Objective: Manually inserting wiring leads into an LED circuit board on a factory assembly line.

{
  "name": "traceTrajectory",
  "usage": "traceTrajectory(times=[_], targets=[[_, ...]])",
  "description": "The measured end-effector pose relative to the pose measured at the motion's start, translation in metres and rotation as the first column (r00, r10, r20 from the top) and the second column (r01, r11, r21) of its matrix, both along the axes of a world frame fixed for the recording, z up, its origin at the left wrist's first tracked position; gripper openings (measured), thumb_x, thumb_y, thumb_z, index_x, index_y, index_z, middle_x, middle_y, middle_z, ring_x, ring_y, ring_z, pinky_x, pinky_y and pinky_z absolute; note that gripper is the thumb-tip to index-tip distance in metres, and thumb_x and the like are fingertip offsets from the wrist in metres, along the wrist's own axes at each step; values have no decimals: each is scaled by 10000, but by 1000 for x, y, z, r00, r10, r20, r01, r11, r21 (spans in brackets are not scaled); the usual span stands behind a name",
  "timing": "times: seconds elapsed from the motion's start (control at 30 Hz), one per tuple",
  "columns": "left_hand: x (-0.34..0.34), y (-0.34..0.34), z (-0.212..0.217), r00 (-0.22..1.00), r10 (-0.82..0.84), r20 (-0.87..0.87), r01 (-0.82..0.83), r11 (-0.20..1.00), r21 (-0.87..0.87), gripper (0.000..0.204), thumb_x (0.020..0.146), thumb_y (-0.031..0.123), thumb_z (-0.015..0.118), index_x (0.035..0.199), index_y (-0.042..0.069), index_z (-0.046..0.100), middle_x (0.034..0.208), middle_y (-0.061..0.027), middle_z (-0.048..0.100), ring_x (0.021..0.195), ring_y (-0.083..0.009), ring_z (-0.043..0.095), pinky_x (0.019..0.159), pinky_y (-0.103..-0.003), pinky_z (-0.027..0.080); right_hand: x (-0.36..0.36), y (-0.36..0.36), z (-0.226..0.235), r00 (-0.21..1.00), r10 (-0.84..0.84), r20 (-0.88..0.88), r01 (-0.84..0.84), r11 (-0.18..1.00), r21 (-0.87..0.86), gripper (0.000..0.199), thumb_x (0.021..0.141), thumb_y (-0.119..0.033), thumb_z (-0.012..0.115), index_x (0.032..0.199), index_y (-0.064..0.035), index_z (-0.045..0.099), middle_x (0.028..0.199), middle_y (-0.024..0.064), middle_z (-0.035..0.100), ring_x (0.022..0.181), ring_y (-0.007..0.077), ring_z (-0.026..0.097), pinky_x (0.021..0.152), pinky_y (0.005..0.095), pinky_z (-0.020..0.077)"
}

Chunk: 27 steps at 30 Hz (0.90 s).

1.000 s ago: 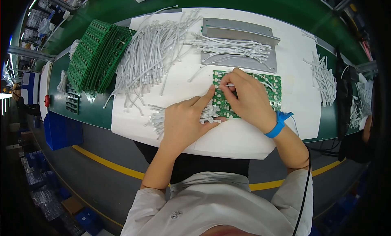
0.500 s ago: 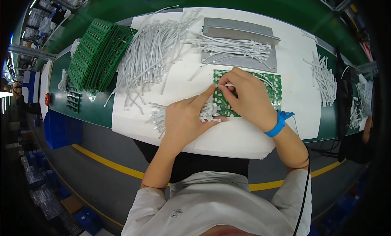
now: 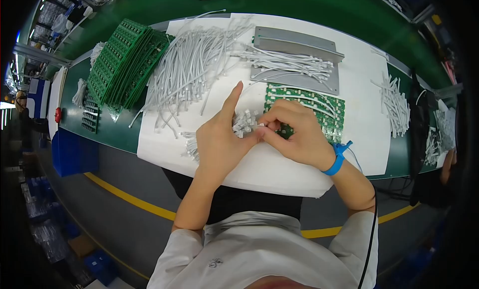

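Circuit board [image 3: 328, 119] partly behind right hand [image 3: 299, 133]

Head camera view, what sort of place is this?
Likely an electronics assembly workshop: there is a stack of green circuit boards, white connector cables bunched in the left hand, and a blue wrist strap with a cord, perhaps antistatic.

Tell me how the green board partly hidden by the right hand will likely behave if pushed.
The green board lies flat on the white paper, so it would probably slide rather than roll or tip. The white cables lying across it might drag or shift too. Small parts dotting its face suggest it could be somewhat fragile.
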State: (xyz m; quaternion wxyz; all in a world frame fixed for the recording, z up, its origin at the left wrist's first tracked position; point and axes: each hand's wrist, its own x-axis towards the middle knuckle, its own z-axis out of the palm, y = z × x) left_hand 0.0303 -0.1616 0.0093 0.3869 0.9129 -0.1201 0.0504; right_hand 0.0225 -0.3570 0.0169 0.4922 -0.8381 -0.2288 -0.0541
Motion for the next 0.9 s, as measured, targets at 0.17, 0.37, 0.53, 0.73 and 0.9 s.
traceTrajectory(times=[0.17, 0.37, 0.53, 0.73, 0.9], targets=[[0, 6, -4, 996, -77, 49, 81, 994, -73, 914, 630, 274, 976, 1452, 134, 600, 694, -94, 621, 575, -225, 605, 575, -335, 501, 0, -1, 5, 981, -5, -194, 47, 976, 214, 88, 878, -51, 764, 890, -32, 679, 787, 50, 599, 748, 164, 600, 692, 286, 465], [-2, 13, 11, 979, -177, -101, 172, 983, -59, 669, 725, 345, 930, 1297, 98, 687, 756, -140, 703, 608, -280, 659, 603, -359, 520, 2, -11, -5, 997, -72, -10, 69, 899, 432, 83, 969, -46, 675, 992, -26, 598, 846, 66, 664, 799, 143, 634, 783, 284, 506], [-4, 18, 5, 970, -228, -80, 228, 974, -10, 513, 809, 365, 868, 1215, 92, 713, 798, -148, 730, 649, -312, 698, 620, -384, 538, 10, -28, 19, 974, -153, -164, 224, 619, 753, 84, 1066, -81, 557, 1047, -41, 486, 916, 147, 729, 819, 188, 707, 774, 306, 580], [-3, 16, -1, 963, -255, -90, 259, 965, 40, 439, 833, 343, 843, 1180, 108, 714, 836, -134, 745, 650, -307, 701, 625, -384, 541, 11, -33, 16, 967, -103, -233, 221, 793, 568, 70, 987, -60, 690, 1015, -6, 655, 909, 99, 734, 784, 110, 677, 685, 263, 553], [-4, 8, 6, 971, -174, -163, 193, 975, 108, 522, 778, 140, 844, 1276, 84, 697, 900, -162, 767, 778, -304, 758, 691, -333, 567, 12, -33, 8, 985, -87, 148, 117, 970, -211, 180, 837, -89, 816, 997, -53, 744, 846, 116, 677, 693, 270, 670, 624, 327, 526]])
